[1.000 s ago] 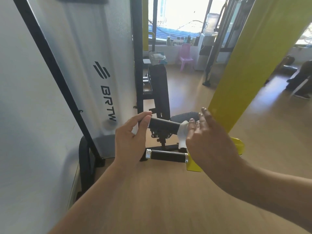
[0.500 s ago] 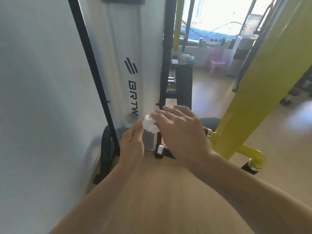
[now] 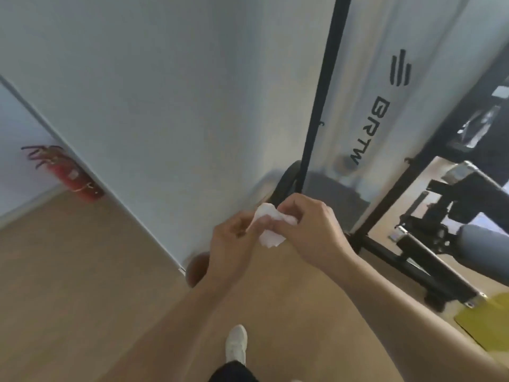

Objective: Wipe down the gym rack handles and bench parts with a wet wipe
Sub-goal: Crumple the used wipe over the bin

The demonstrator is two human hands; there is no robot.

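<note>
Head view: both hands meet in the middle of the frame, in front of the base of a pale wall [image 3: 165, 92], and share one wet wipe [image 3: 268, 228]. The wipe is white, crumpled into a loose wad, with a rounded lump sticking up at the top and a flatter, creased flap hanging below the fingers. The left hand [image 3: 234, 244] pinches its left edge with fingers curled in, and the right hand [image 3: 308, 227] closes over its right side, knuckles up, fingertips pressed into the cloth. The wipe touches nothing but the hands; it is held in the air above the wooden floor [image 3: 82, 271].

Just behind the hands stands a frosted panel [image 3: 358, 78] in a black frame, printed with a striped logo and the letters BRTW. To the right, well apart from the wipe, lie a black handle [image 3: 421, 252] with a metal end cap and a grey padded roller [image 3: 479, 238], both blurred. A yellow base plate [image 3: 490, 321] shows at the right edge. A red fire extinguisher [image 3: 74, 175] leans in the far left corner. One white shoe [image 3: 236, 343] shows at the bottom
</note>
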